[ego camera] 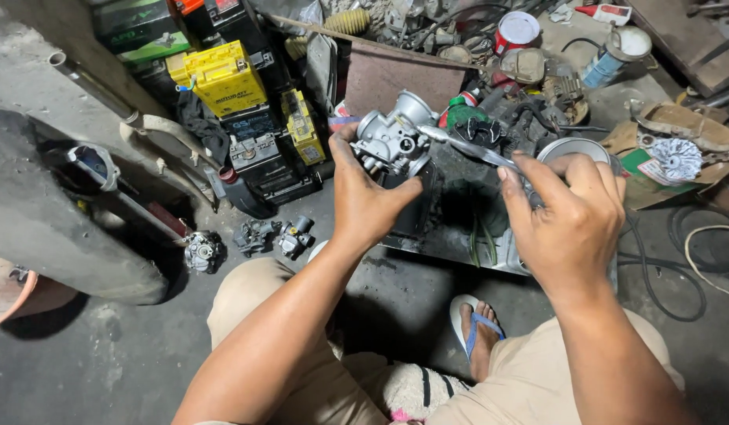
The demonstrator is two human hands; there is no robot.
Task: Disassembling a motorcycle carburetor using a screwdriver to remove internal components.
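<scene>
My left hand (364, 197) grips a silver metal carburetor (392, 142), held up above a dirty metal tray (459, 248). My right hand (569, 212) holds a slim metal tool (466, 148) whose tip reaches the right side of the carburetor. Both forearms stretch out from the bottom of the view over my knees in beige trousers.
Yellow and black batteries (223, 79) are stacked at the back left. Small carburetor parts (254, 236) lie on the concrete floor at left. A round metal bowl (573, 148), tins (518, 31), cardboard and cables crowd the right. My foot in a blue sandal (478, 330) rests below.
</scene>
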